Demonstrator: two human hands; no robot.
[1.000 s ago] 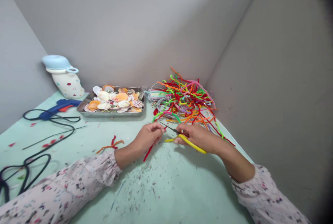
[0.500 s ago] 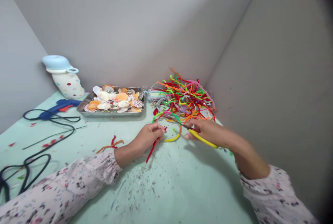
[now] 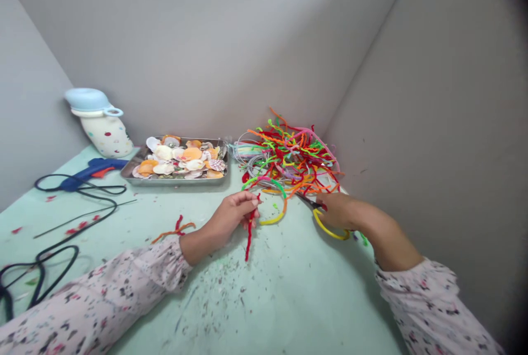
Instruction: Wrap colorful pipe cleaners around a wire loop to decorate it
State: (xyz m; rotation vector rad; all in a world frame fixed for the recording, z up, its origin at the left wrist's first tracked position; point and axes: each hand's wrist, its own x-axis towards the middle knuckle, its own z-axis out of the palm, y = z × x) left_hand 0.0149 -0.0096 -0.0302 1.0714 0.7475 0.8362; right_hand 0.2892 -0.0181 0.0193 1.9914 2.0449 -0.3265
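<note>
So on the left there's a bottle (image 3: 108,135) with a blue lid, then a blue glue gun (image 3: 87,172) with a dark cord (image 3: 97,195) looping over the tabletop (image 3: 264,300). Next comes a metal tray (image 3: 177,182) full of shells (image 3: 192,155), with an orange-and-red twist (image 3: 175,231) lying nearer. The left hand (image 3: 231,215) is pinching a red fuzzy stem (image 3: 248,242), one end hanging down. Beside it sits a multicolored curved stem (image 3: 284,206), below a messy stem pile (image 3: 303,157). Far right, the right hand (image 3: 342,211) has its fingers around yellow-handled scissors (image 3: 330,231).

Fuzzy, matt red stem (image 3: 248,242) — smooth metal tray (image 3: 177,182) — glossy yellow plastic-looking scissor handles (image 3: 330,232).
</note>
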